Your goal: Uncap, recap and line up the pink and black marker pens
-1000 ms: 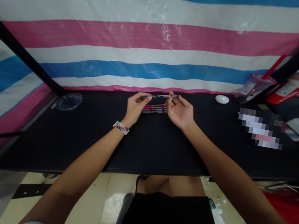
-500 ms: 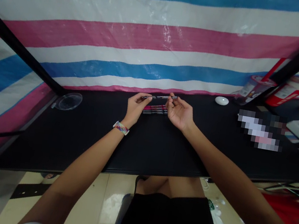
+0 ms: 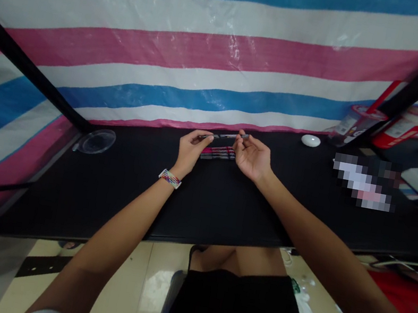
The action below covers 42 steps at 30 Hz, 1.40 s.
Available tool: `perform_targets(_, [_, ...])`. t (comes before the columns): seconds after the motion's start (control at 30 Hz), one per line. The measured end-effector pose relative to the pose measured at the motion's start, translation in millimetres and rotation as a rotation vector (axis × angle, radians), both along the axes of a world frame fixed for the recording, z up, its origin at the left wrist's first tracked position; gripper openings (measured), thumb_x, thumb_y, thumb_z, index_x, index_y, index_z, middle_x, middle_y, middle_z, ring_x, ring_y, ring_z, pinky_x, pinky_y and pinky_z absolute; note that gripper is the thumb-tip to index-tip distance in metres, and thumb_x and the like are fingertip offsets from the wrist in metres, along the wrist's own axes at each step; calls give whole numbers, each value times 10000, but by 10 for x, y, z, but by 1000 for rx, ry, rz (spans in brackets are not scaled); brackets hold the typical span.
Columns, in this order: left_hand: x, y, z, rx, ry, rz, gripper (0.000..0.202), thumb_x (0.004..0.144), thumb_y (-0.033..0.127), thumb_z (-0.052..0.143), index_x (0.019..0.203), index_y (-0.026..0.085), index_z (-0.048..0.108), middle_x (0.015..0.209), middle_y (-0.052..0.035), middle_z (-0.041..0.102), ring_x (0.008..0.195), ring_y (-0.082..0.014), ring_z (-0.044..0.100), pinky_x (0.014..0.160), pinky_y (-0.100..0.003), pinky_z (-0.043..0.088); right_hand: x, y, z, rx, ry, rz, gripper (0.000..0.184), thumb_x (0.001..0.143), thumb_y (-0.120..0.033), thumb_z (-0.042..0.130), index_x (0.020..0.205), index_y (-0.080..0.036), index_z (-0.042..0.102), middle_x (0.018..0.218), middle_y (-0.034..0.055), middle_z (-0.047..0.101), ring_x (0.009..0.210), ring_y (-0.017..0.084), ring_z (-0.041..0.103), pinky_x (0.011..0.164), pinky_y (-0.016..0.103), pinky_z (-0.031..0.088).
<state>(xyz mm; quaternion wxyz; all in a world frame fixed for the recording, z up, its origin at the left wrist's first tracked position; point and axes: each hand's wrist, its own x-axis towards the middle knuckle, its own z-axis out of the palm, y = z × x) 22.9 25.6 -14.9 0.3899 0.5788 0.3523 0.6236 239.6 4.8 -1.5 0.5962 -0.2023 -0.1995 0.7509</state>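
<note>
Between my two hands a slim pen [image 3: 225, 136] is held level, just above the black table. My left hand [image 3: 191, 148] pinches its left end between thumb and fingers. At the other end, my right hand [image 3: 251, 157] grips it with the fingertips, palm turned partly up. Below the held pen, several pens with pink and dark barrels [image 3: 217, 152] lie side by side on the table; my right hand covers their right ends. A woven multicoloured band circles my left wrist.
A clear round lid [image 3: 96, 141] lies at the left. To the right are a white oval object [image 3: 311, 141], a clear cup with a red straw [image 3: 355, 127] and a red-and-white cup [image 3: 406, 129]. The black tabletop [image 3: 223, 213] ends near my lap; a striped sheet [image 3: 211, 49] hangs behind.
Almost nothing differs. Both hands hold the same pen in nearly the same place, and the view has shifted very slightly.
</note>
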Motion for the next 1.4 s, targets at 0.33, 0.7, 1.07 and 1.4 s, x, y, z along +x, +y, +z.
perform_targets(0.33, [18,-12,-14,-31,13,-4,248,866,436,912,996,236,843,992,-59,846,912,-212,781,888,-382,631,41,28,-69,137,-227,-76,282,859,-339,728,1100,-194,744,1057,99,798,1172,232,752,973,302,654])
perform_targets(0.7, [29,-76,17,-24,55,-5,251,880,440,901,998,230,833,996,-61,842,932,-219,783,923,-403,626,27,6,-30,101,-288,-140,279,847,-360,710,1059,-186,758,1000,111,795,1128,248,756,933,339,674])
perform_targets(1.07, [-19,-30,29,15,55,29,201,885,409,881,980,238,831,1012,-66,840,960,-223,772,941,-404,621,21,51,-69,192,-387,-118,416,883,-527,747,1116,-190,815,1030,113,804,963,239,764,867,385,677])
perform_targets(1.4, [-273,92,2,140,492,152,138,948,267,760,1031,282,869,1104,-71,864,1074,-298,771,1049,-503,567,119,266,-258,643,-1357,-527,256,930,-353,727,1098,-229,876,1123,110,833,1009,298,759,997,516,606])
